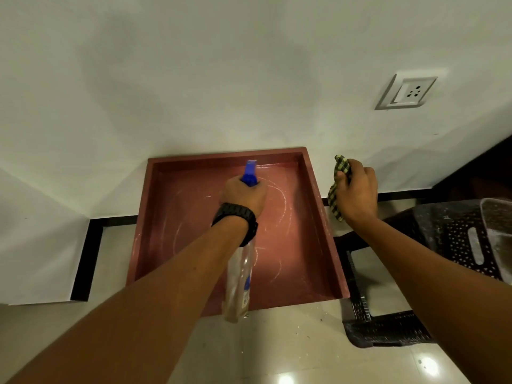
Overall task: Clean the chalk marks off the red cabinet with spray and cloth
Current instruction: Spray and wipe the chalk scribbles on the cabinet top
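The red cabinet (pixel 313 217) stands against the white wall, its recessed top facing me and covered in faint white chalk swirls (pixel 282 209). My left hand (pixel 245 195), with a black watch on the wrist, grips a clear spray bottle (pixel 239 281) by its blue trigger head, nozzle aimed at the back of the cabinet top. The bottle's body hangs below my wrist. My right hand (pixel 357 189) is held just right of the cabinet, above the floor, closed around a green and black checked cloth (pixel 339 181).
A dark perforated plastic stool (pixel 454 239) stands right of the cabinet, under my right forearm. A wall socket (pixel 407 91) sits high on the right. A black skirting strip (pixel 91 259) runs along the wall base. Glossy tiled floor lies in front.
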The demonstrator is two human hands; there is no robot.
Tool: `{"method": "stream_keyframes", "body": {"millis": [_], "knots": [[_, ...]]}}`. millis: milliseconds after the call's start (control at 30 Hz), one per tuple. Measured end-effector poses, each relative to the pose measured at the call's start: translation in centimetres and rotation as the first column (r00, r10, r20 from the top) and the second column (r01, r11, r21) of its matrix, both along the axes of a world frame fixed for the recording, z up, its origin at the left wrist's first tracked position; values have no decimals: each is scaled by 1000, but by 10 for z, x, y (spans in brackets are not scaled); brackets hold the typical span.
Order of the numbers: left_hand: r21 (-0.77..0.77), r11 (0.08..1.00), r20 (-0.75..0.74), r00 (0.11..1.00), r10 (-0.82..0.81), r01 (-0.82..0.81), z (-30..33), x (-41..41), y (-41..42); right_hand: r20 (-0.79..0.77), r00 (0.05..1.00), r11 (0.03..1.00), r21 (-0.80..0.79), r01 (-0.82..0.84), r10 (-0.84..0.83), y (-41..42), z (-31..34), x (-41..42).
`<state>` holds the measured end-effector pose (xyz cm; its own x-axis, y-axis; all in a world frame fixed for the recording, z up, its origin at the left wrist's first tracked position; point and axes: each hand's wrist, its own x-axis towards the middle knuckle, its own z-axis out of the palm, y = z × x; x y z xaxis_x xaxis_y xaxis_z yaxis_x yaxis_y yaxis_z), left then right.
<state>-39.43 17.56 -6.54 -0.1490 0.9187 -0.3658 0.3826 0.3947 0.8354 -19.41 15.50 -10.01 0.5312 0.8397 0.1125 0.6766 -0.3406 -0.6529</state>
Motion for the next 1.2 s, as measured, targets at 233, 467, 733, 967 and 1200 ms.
{"method": "stream_keyframes", "body": {"millis": [233,467,733,967,1200], "knots": [[-17,997,1,997,-72,72,-10,51,-30,-22,1000,1000,-12,17,-17,-10,-2,16],[-99,987,44,992,-122,126,-40,73,-93,-8,1000,999,-36,17,-17,-26,-10,29],[-230,955,65,983,-174,185,-81,72,-190,-39,999,998,-52,24,-26,-53,-22,33],[-236,963,-58,987,-147,129,-104,39,-236,-47,999,996,-90,-10,6,-91,-33,33],[-197,976,-102,992,73,-92,-110,-15,-233,-68,994,981,-166,-96,86,-130,-49,0]]}}
